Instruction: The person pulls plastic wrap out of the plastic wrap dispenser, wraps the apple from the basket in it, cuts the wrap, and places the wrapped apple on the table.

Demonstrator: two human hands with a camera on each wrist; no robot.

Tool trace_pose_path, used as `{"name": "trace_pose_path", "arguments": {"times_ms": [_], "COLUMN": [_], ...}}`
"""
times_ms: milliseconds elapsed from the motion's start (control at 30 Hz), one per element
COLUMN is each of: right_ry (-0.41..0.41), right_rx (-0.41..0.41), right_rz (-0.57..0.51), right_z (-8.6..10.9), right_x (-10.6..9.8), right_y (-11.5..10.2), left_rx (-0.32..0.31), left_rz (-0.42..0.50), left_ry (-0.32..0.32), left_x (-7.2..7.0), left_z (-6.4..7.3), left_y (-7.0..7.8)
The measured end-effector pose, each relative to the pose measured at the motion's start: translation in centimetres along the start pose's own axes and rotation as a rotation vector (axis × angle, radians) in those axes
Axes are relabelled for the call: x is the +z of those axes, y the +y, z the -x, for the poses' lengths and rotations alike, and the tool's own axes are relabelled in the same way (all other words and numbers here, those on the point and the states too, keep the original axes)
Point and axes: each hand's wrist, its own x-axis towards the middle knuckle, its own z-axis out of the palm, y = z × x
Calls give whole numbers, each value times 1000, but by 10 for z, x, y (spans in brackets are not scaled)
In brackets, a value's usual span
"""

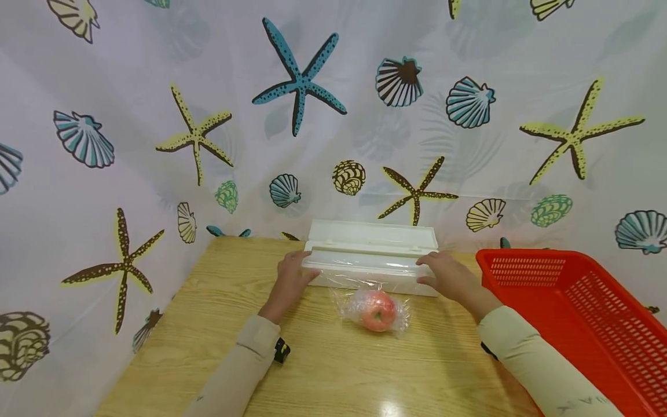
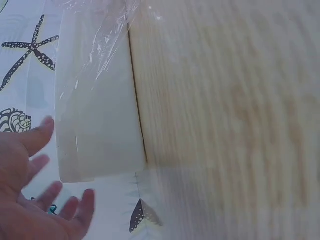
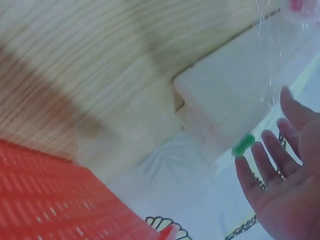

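A white cling film dispenser (image 1: 372,280) lies at the back of the table, its lid (image 1: 372,234) raised and a roll of film (image 1: 365,260) inside. Clear film runs forward over its front edge to a red apple (image 1: 378,311), which sits wrapped in crinkled film. My left hand (image 1: 293,279) is at the dispenser's left end, thumb and fingers spread apart. At the opposite end is my right hand (image 1: 449,278), its fingers also apart. Both wrist views show loosely extended fingers beside the white box (image 2: 100,125), with nothing gripped in either hand.
On the right stands a red plastic basket (image 1: 531,251) with perforated walls, close to my right forearm. The wooden table (image 1: 312,370) meets a curtain (image 1: 354,139) printed with starfish and shells right behind the dispenser. A small green piece (image 3: 243,145) shows near the dispenser's right end.
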Motion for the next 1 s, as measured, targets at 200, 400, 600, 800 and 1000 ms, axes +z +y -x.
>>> {"name": "trace_pose_path", "arguments": {"times_ms": [200, 400, 600, 800, 1000], "right_ry": [34, -6, -3, 38, -11], "right_rx": [-11, 61, 86, 21, 64], "right_rz": [27, -60, -135, -129, -185], "right_z": [0, 1, 10, 25, 36], "right_x": [6, 7, 1, -4, -8], "right_y": [-5, -6, -10, -18, -27], "left_rx": [163, 235, 200, 218, 237], "left_rz": [-85, -57, 194, 251, 268], "left_ry": [71, 45, -133, -190, -234], "left_x": [6, 6, 1, -5, -14], "left_z": [8, 15, 23, 30, 37], "left_y": [2, 5, 7, 4, 3]}}
